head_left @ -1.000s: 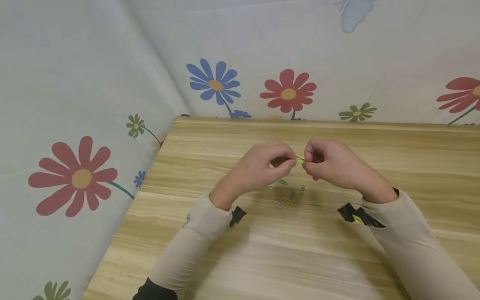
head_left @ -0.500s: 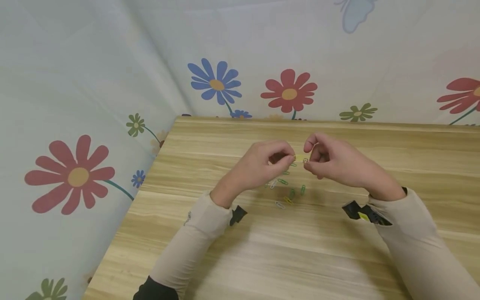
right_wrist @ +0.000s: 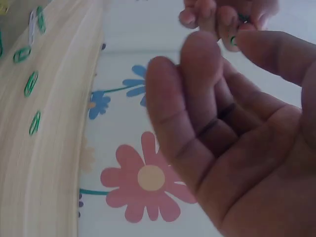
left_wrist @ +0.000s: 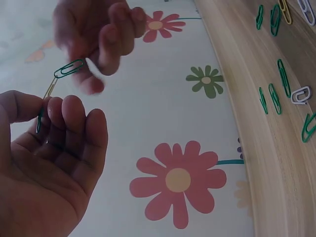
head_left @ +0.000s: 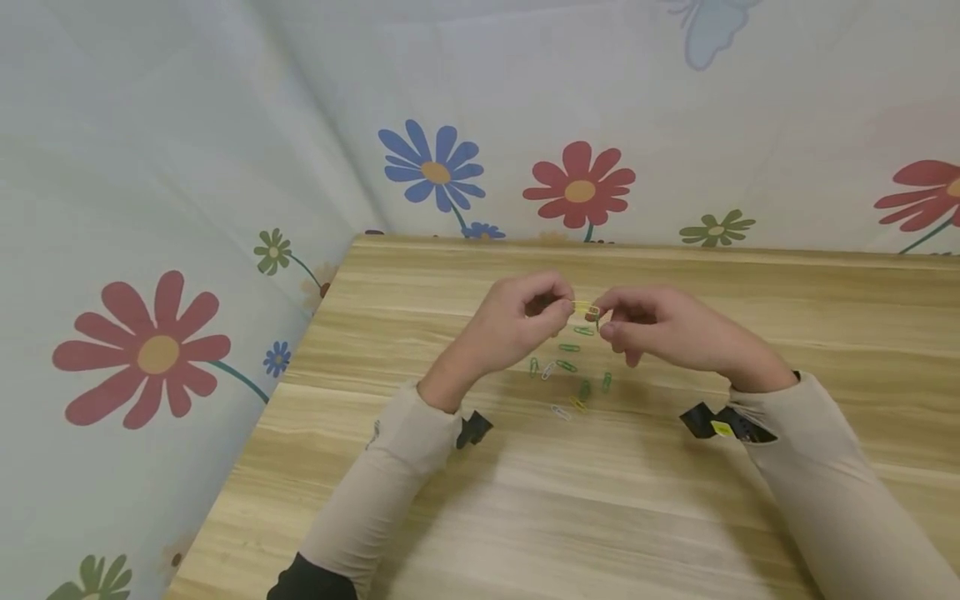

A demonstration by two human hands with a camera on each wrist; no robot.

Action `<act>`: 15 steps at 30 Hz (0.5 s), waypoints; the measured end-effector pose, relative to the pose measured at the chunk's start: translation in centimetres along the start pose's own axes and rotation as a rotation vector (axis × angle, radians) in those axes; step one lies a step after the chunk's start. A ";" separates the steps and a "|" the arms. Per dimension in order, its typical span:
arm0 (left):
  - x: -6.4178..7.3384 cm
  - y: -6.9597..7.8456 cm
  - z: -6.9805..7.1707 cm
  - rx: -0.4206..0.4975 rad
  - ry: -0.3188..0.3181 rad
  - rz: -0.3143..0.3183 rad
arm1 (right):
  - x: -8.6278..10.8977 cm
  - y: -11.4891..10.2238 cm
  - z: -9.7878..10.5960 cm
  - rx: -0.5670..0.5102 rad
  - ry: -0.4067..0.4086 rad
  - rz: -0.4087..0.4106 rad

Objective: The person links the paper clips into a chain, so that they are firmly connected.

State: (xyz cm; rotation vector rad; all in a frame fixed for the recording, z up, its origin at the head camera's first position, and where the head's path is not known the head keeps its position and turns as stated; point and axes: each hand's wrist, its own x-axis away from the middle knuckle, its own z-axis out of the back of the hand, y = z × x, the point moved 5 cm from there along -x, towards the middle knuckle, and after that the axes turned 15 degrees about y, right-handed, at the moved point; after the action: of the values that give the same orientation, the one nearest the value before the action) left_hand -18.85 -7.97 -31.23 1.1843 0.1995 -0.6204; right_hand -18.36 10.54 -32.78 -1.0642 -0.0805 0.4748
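A person's left hand [head_left: 521,325] pinches a yellow paper clip [left_wrist: 50,88] between thumb and index finger above a wood-grain table [head_left: 300,467]. The clip's far end juts past the fingertips and links with a green clip [left_wrist: 69,68], which lies at the fingers of the right hand [head_left: 663,329]; those fingers are bent, but whether they grasp it cannot be told. A 2nd green clip [left_wrist: 39,122] hangs just below the left pinch, its upper end hidden. On the tabletop beneath lie 9 loose clips [head_left: 569,347]: 6 green, 2 white and 1 yellow. Behind stands a flower-print backdrop [head_left: 480,83].
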 end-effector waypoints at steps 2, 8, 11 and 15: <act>0.0 -0.1 -0.1 0.007 -0.013 0.016 | 0.1 -0.3 0.0 -0.056 0.000 0.026; 0.0 0.0 -0.3 0.001 -0.051 0.035 | 0.2 -0.8 0.0 -0.160 0.005 0.084; 0.0 0.1 -0.3 -0.012 -0.056 0.029 | 0.2 -0.7 0.1 -0.197 0.016 0.068; 0.1 0.1 -0.5 -0.007 -0.081 0.033 | 0.3 -0.7 0.3 -0.235 0.031 0.036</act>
State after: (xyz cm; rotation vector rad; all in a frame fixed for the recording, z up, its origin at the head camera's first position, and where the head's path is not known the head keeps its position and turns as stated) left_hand -18.64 -7.56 -31.36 1.1513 0.1136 -0.6369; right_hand -17.92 10.58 -32.07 -1.3045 -0.0909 0.4890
